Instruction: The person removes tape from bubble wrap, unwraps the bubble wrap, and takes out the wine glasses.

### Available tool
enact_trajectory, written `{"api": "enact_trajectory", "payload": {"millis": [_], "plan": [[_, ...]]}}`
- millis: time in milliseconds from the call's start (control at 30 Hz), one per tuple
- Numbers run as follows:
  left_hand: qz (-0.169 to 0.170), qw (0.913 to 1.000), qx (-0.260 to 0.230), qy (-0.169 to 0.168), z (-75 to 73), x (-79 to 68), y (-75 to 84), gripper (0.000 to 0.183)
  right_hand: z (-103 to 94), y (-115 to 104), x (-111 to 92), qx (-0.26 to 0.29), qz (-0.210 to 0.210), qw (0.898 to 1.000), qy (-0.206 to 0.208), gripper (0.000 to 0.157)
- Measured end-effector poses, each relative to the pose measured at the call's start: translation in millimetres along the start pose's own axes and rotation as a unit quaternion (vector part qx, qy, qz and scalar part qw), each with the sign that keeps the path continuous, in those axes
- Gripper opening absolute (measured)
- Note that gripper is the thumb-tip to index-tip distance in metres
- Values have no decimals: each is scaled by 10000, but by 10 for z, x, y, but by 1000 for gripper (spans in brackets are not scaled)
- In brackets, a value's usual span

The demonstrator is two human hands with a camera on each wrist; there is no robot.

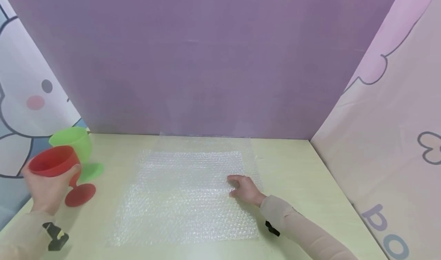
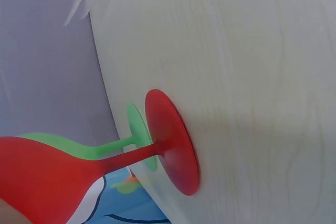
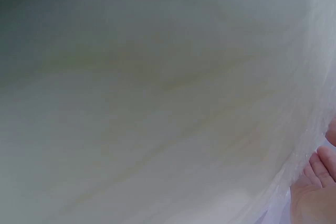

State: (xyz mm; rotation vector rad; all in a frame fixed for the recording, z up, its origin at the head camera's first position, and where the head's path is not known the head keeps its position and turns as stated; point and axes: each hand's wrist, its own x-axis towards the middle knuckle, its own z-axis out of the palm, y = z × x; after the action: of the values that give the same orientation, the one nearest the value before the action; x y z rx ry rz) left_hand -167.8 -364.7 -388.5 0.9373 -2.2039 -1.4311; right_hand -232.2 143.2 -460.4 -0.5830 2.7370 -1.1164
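At the left of the table my left hand [image 1: 48, 189] grips a red plastic goblet [image 1: 56, 162] around its bowl. The goblet leans slightly, its round foot close over the tabletop in the left wrist view. Right behind it is a green goblet [image 1: 74, 139] of the same shape, partly hidden by the red one. My right hand [image 1: 246, 191] is over the right part of a clear bubble wrap sheet [image 1: 172, 198], thumb and fingers apart and nothing between them. In the right wrist view, only the fingers [image 3: 321, 169] show, at the lower right edge.
The bubble wrap is spread across the middle of the pale wooden table [image 1: 293, 168], its far end reaching the purple back panel [image 1: 206, 61]. Printed cartoon panels stand on the left [image 1: 20, 80] and right [image 1: 389, 130].
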Motion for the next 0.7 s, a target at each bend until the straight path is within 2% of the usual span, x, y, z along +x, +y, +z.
{"api": "enact_trajectory", "payload": {"millis": [400,700], "plan": [[256,9997,-40,19,-28,31,-32,99,-6,-14,9,17,80,9999,-88,56],[127,9999,-29,3,-17,12,-37,101,-28,15,6,222,102,9995,-221,57]]}}
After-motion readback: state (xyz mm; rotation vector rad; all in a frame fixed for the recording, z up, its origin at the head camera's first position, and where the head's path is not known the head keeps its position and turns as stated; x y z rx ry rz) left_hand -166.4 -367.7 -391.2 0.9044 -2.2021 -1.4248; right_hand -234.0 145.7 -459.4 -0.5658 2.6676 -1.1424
